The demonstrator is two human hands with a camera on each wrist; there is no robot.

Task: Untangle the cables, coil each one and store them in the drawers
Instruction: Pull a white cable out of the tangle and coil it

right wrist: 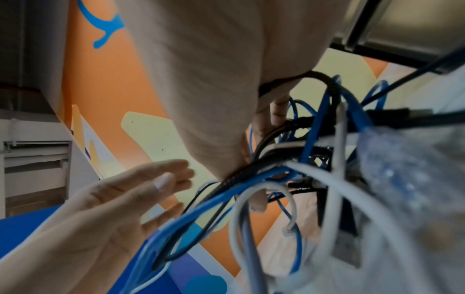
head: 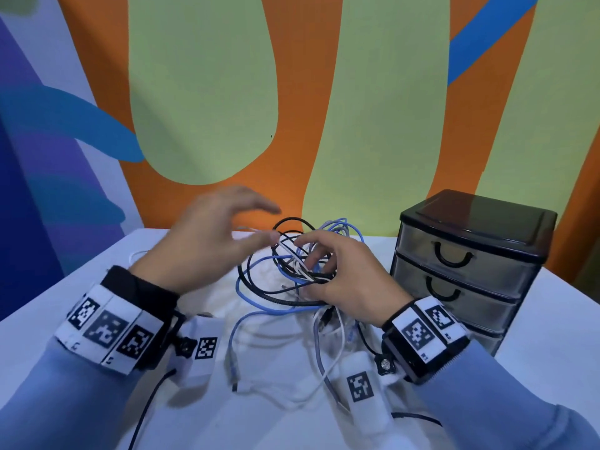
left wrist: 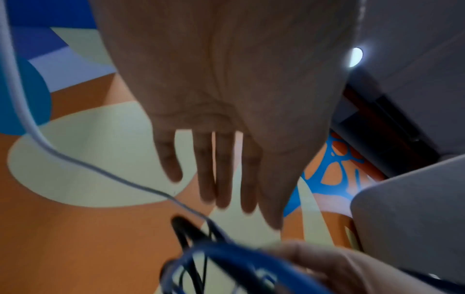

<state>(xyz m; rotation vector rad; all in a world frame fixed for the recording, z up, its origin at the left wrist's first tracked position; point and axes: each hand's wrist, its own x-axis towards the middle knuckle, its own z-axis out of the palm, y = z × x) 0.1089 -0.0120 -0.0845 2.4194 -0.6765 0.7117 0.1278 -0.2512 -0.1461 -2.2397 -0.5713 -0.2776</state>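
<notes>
A tangle of black, blue and white cables (head: 285,267) sits mid-table, partly raised. My right hand (head: 311,263) grips its core, fingers curled into the loops; the right wrist view shows my right hand (right wrist: 259,139) wrapped round a black braided cable (right wrist: 324,83) and blue strands (right wrist: 226,197). My left hand (head: 272,222) hovers just left of the tangle with straight fingers, holding nothing. A thin white cable (left wrist: 83,161) runs past the left hand (left wrist: 221,199). The black three-drawer unit (head: 461,264) stands at the right, all drawers closed.
Loose blue and white cable ends (head: 324,362) trail toward me on the white table (head: 552,336). A black lead (head: 146,407) runs off the near left edge. A painted orange and green wall (head: 373,125) rises right behind the table.
</notes>
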